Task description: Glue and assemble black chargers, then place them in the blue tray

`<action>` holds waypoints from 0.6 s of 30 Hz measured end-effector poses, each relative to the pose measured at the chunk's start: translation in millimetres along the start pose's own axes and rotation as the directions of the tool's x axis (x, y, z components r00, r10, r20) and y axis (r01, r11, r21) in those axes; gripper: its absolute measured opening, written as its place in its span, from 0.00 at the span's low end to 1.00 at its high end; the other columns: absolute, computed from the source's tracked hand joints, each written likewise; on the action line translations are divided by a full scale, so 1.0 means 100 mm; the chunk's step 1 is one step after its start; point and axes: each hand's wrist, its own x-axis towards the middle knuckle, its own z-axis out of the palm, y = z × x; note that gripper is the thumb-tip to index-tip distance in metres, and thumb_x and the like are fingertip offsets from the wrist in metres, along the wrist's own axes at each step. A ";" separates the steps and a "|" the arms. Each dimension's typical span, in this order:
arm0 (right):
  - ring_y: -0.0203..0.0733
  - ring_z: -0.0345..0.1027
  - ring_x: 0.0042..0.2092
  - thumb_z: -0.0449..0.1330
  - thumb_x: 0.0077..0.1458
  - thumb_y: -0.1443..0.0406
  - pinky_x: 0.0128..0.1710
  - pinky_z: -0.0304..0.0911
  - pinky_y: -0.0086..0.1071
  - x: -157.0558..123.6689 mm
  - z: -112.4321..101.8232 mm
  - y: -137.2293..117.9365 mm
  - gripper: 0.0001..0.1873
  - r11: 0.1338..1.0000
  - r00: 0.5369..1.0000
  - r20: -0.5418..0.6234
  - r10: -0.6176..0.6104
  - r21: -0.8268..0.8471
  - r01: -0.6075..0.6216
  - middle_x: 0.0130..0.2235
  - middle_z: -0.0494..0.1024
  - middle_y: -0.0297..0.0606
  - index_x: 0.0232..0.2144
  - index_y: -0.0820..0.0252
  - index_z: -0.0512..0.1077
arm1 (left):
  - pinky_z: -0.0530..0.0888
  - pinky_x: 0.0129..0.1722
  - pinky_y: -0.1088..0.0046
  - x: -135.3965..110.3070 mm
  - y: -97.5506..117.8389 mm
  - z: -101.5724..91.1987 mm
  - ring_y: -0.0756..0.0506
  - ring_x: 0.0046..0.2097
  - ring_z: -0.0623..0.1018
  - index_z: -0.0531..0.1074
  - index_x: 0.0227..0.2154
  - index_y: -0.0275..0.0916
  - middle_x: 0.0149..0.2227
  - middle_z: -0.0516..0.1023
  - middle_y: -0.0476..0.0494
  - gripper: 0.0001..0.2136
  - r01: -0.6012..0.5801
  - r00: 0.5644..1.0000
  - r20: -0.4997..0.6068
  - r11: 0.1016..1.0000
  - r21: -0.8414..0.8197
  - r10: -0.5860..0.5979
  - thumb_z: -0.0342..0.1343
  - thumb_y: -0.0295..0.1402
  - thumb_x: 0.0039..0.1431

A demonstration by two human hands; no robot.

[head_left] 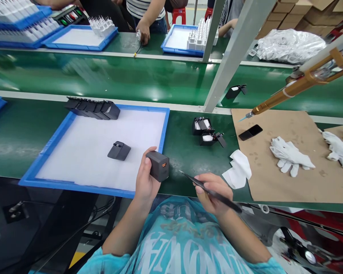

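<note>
My left hand (145, 179) is closed around a black charger (159, 166), over the right front corner of a blue-rimmed tray (57, 187). An orange port shows on the end of the charger facing right. In my right hand (214, 192) is a pair of dark tweezers (210, 190), tips pointing left, a short way from the charger. Another black charger (119, 150) lies alone on the tray's white lining. A row of black chargers (93, 108) stands at the tray's back left. Right of the tray are two open black housings (202, 125) with white and wired parts inside.
A gold dispensing tool (286, 98) angles down over brown cardboard (288, 186) at right, above a flat black piece (250, 132) and white gloves (290, 155). White paper (238, 170) lies nearby. A green conveyor (117, 76) crosses behind, carrying an open housing (236, 91). Another person's hand (143, 32) works beyond.
</note>
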 end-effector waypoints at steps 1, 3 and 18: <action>0.37 0.75 0.30 0.60 0.54 0.73 0.27 0.74 0.32 0.00 0.00 -0.01 0.15 0.996 0.997 0.008 0.071 0.056 -0.071 0.37 0.79 0.38 0.42 0.53 0.66 | 0.71 0.29 0.76 0.01 0.00 0.00 0.50 0.31 0.72 0.70 0.50 0.44 0.32 0.72 0.47 0.18 0.013 1.000 0.004 1.000 -0.012 -0.013 0.54 0.46 0.62; 0.37 0.75 0.30 0.59 0.55 0.74 0.28 0.74 0.32 -0.02 0.03 -0.01 0.15 0.968 0.982 0.025 0.189 0.165 -0.191 0.37 0.78 0.37 0.43 0.53 0.66 | 0.70 0.29 0.76 0.02 0.00 -0.01 0.50 0.31 0.72 0.70 0.50 0.44 0.32 0.72 0.47 0.17 0.031 1.000 0.007 0.999 -0.027 -0.030 0.54 0.46 0.62; 0.32 0.65 0.26 0.51 0.64 0.62 0.26 0.63 0.26 0.06 0.15 0.01 0.10 0.850 0.772 0.440 0.458 0.039 -0.526 0.28 0.73 0.33 0.34 0.58 0.70 | 0.72 0.33 0.77 0.03 -0.01 0.01 0.50 0.34 0.72 0.72 0.49 0.44 0.35 0.73 0.46 0.17 0.083 0.994 -0.062 0.995 -0.050 -0.086 0.57 0.45 0.60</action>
